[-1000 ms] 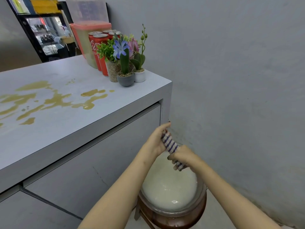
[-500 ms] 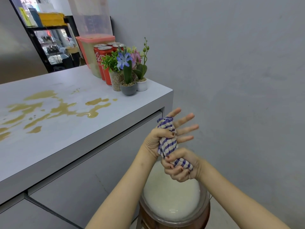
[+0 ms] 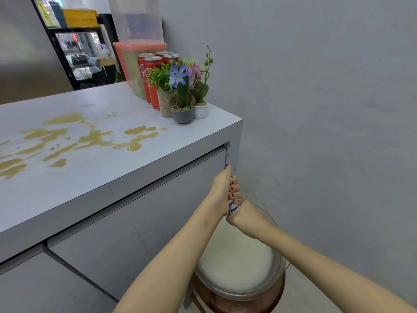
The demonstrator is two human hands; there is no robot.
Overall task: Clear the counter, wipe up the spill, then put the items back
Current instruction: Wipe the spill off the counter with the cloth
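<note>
Head view: left hand (image 3: 222,192) above and right hand (image 3: 246,216) below both clench a blue-striped cloth (image 3: 232,207), twisted roughly upright, over a bowl (image 3: 281,271) of cloudy water beneath the worktop's (image 3: 126,177) right end. The spill (image 3: 97,138) lies up and leftward, near the front edge, closer to the left hand.

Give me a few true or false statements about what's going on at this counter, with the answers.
1. The left hand and right hand both grip the cloth. True.
2. The spill is wiped up. False: it lies unwiped on the counter.
3. The bowl holds milky liquid. True.
4. The cans lie on their sides. False: they stand upright.
</note>
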